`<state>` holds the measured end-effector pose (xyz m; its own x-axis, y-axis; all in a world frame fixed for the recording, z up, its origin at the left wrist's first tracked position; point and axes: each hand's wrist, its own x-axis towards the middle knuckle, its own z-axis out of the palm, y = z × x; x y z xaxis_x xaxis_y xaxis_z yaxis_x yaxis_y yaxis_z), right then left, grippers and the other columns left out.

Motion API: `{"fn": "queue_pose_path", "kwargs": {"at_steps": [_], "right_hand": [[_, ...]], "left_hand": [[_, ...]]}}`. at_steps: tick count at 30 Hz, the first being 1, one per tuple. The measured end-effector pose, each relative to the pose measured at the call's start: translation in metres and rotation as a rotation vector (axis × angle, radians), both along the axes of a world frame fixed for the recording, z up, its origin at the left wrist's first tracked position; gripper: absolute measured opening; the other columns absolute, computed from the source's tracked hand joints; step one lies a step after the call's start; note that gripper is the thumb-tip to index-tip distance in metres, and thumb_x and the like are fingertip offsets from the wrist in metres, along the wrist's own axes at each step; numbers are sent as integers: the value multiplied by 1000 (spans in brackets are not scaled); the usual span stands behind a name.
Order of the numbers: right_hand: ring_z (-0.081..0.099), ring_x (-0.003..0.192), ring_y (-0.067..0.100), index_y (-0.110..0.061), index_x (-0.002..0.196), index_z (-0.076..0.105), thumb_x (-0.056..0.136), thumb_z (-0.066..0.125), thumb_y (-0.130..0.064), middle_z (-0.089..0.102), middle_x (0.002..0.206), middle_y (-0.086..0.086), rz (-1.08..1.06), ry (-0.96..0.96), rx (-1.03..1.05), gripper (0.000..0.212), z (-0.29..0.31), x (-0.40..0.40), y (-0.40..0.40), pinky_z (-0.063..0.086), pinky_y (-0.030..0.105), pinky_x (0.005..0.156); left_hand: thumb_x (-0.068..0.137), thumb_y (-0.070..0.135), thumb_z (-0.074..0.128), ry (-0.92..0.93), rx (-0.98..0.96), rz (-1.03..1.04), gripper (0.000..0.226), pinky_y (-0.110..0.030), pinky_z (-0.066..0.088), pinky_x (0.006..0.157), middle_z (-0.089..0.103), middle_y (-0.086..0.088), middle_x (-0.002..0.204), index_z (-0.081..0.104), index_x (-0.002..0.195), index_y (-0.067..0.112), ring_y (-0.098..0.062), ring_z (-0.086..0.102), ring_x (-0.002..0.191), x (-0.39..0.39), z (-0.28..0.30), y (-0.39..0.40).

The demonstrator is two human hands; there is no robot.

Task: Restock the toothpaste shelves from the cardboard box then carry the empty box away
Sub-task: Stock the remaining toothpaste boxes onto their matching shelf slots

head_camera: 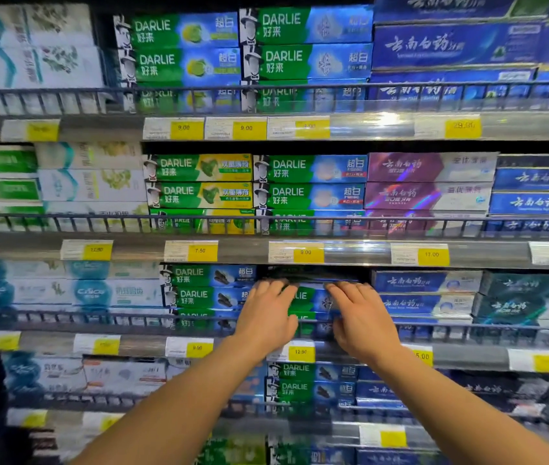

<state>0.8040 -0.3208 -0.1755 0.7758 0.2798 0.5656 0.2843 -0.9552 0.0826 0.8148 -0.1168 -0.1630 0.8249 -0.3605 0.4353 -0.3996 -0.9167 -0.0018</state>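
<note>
Both hands reach into the third shelf from the top. My left hand and my right hand lie with fingers straight on a stack of green-and-blue Darlie toothpaste boxes, fingertips at the top box's upper edge. A dark gap shows above that stack. To its left stands a fuller stack of similar Darlie boxes. The cardboard box is out of view.
A wire rail runs along the shelf's front at wrist height. Blue toothpaste boxes sit right of the hands, pale Crest-style boxes to the left. Price strips with yellow tags front each shelf. Shelves above and below hold more stacked boxes.
</note>
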Motion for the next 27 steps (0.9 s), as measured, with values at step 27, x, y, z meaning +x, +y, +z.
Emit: {"fn": "queue_pose_path", "kwargs": {"at_steps": [27], "right_hand": [[42,118,25,-19,137,40,90,53,-42,45,133,2,-10,388,-34,53,5,-37,-6,35,34,104]], "left_hand": [[90,40,53,288,-27,86,63,-41,25,115,36,0,148,34,148,21,-23,30,136,-27,-5,9]]}}
